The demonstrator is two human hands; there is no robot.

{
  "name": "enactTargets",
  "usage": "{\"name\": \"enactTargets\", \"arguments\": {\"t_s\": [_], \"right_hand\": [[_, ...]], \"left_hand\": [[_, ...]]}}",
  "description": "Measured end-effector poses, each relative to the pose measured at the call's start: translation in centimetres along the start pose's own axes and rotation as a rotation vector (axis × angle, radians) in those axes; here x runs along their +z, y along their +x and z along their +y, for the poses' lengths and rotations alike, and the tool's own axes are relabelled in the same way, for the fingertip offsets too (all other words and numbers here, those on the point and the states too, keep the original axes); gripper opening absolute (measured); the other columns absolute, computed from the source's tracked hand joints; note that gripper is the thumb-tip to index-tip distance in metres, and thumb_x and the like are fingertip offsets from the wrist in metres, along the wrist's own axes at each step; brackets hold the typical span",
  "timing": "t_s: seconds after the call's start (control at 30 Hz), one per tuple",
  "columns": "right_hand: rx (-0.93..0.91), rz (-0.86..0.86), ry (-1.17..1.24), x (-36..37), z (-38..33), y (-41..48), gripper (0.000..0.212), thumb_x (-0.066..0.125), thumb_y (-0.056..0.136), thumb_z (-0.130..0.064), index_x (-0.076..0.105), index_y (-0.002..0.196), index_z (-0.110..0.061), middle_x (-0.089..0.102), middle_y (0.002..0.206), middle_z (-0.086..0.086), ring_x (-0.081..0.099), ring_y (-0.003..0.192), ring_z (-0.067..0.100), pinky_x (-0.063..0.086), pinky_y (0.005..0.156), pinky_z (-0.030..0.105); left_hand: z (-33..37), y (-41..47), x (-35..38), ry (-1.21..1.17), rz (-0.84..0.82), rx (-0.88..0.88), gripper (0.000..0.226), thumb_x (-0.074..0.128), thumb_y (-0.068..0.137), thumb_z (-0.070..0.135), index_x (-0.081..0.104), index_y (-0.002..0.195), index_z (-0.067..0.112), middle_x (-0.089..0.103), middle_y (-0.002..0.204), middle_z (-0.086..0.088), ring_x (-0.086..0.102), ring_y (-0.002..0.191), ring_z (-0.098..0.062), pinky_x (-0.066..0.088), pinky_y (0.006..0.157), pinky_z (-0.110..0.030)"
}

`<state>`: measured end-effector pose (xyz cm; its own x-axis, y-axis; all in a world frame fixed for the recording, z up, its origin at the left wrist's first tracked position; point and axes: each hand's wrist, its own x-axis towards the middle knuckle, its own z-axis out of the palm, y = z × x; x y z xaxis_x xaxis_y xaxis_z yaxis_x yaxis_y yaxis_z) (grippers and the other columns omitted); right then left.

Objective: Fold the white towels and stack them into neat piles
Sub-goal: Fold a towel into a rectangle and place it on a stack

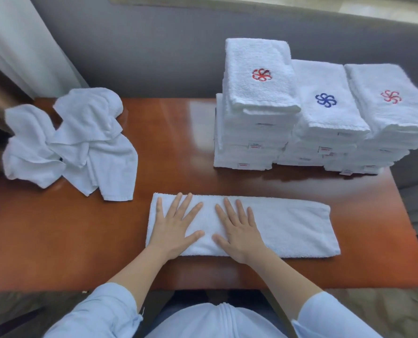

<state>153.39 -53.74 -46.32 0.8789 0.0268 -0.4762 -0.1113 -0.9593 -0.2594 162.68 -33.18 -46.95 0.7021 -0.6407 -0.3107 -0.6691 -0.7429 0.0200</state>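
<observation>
Both forearms reach forward, left hand [176, 222] and right hand [237, 228] spread flat, pressing the folded towel [293, 228].

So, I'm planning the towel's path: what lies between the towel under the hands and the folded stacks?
Head view: only bare table between the towel and the stacks.

Soft daylight, glare on table [190, 132], edges warped.

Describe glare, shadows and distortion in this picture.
Head view: daylight glares on the table beside the towel stacks, which cast soft shadows toward the camera; wide-angle lens bows the table edges; left hand, right hand and folded towel look sharp; frame corners smear.
</observation>
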Motion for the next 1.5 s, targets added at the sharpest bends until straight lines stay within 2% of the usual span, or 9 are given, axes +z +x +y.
{"name": "enactTargets", "arguments": {"t_s": [0.13, 0.27, 0.5, 0.7, 1.13, 1.3, 1.37, 1.43, 1.5], "right_hand": [[0.019, 0.018, 0.007, 0.0, -0.8, -0.2, 0.074, 0.020, 0.101, -0.059, -0.029, 0.148, -0.032, -0.038, 0.155, -0.007, -0.036, 0.143, 0.023, -0.020, 0.119, 0.045], [0.084, 0.113, 0.135, -0.4, -0.1, -2.2, 0.069, 0.025, 0.104, -0.051, -0.018, 0.154, -0.033, -0.027, 0.160, -0.010, -0.025, 0.148, 0.017, -0.015, 0.120, 0.038], [0.363, 0.296, 0.263, -2.2, 4.3, -7.3, 0.063, 0.041, 0.103, -0.041, 0.012, 0.157, -0.029, 0.005, 0.166, -0.005, 0.006, 0.152, 0.017, 0.009, 0.124, 0.037], [0.475, 0.324, 0.300, -3.7, 11.5, -9.8, 0.063, 0.048, 0.101, -0.034, 0.022, 0.156, -0.019, 0.017, 0.163, 0.002, 0.018, 0.149, 0.021, 0.021, 0.119, 0.035], [0.224, 0.143, 0.305, -4.7, 22.3, -9.2, 0.064, 0.049, 0.098, -0.031, 0.022, 0.156, -0.023, 0.026, 0.159, -0.003, 0.026, 0.143, 0.023, 0.033, 0.109, 0.036], [0.197, 0.127, 0.331, -5.1, 23.7, -8.0, 0.056, 0.053, 0.091, -0.023, 0.040, 0.146, -0.021, 0.049, 0.137, -0.001, 0.038, 0.130, 0.024, 0.043, 0.097, 0.037], [0.220, 0.120, 0.448, -5.4, 23.9, -7.6, 0.031, 0.055, 0.086, -0.021, 0.059, 0.117, -0.022, 0.061, 0.107, -0.003, 0.052, 0.107, 0.022, 0.048, 0.080, 0.038], [0.227, 0.116, 0.569, -5.9, 24.1, -7.2, 0.009, 0.060, 0.083, -0.024, 0.058, 0.092, -0.021, 0.058, 0.080, -0.006, 0.055, 0.078, 0.018, 0.044, 0.063, 0.033], [0.212, 0.120, 0.721, -6.4, 24.0, -7.1, 0.015, 0.067, 0.081, -0.028, 0.058, 0.087, -0.017, 0.052, 0.071, -0.006, 0.052, 0.066, 0.016, 0.039, 0.059, 0.030]], "left_hand": [[-0.5, 0.2, 0.0, 0.042, -0.035, -0.008, 0.075, 0.004, 0.090, 0.075, -0.020, 0.151, 0.039, -0.024, 0.162, 0.003, -0.023, 0.149, -0.024, -0.018, 0.112, -0.065], [0.5, 0.9, -1.4, -0.032, -0.004, 0.036, 0.068, 0.020, 0.096, 0.066, 0.001, 0.156, 0.040, -0.009, 0.165, 0.002, -0.016, 0.150, -0.022, -0.024, 0.111, -0.058], [7.7, 3.2, -5.0, -0.336, 0.061, 0.311, 0.051, 0.039, 0.102, 0.043, 0.031, 0.151, 0.033, 0.021, 0.161, 0.006, 0.008, 0.151, -0.016, 0.002, 0.122, -0.034], [15.5, 5.3, -5.8, -0.439, 0.000, 0.316, 0.046, 0.047, 0.098, 0.033, 0.043, 0.143, 0.030, 0.045, 0.141, 0.005, 0.041, 0.131, -0.015, 0.038, 0.102, -0.031], [27.4, 7.1, -4.8, -0.301, -0.016, -0.010, 0.049, 0.048, 0.096, 0.038, 0.043, 0.144, 0.032, 0.049, 0.128, 0.002, 0.045, 0.115, -0.019, 0.041, 0.098, -0.032], [28.8, 7.2, -4.9, -0.359, -0.066, -0.136, 0.051, 0.048, 0.094, 0.041, 0.042, 0.145, 0.035, 0.046, 0.129, 0.002, 0.042, 0.117, -0.018, 0.039, 0.100, -0.029], [29.2, 7.3, -5.0, -0.391, -0.086, -0.170, 0.054, 0.049, 0.093, 0.042, 0.040, 0.146, 0.036, 0.045, 0.131, 0.002, 0.040, 0.119, -0.018, 0.039, 0.100, -0.030], [29.5, 7.3, -5.2, -0.448, -0.086, -0.196, 0.057, 0.050, 0.093, 0.047, 0.035, 0.147, 0.039, 0.045, 0.136, 0.003, 0.039, 0.123, -0.018, 0.038, 0.102, -0.030], [29.8, 7.2, -5.5, -0.568, -0.059, -0.213, 0.059, 0.051, 0.093, 0.053, 0.032, 0.148, 0.044, 0.044, 0.141, 0.006, 0.039, 0.128, -0.015, 0.039, 0.104, -0.032]]}}
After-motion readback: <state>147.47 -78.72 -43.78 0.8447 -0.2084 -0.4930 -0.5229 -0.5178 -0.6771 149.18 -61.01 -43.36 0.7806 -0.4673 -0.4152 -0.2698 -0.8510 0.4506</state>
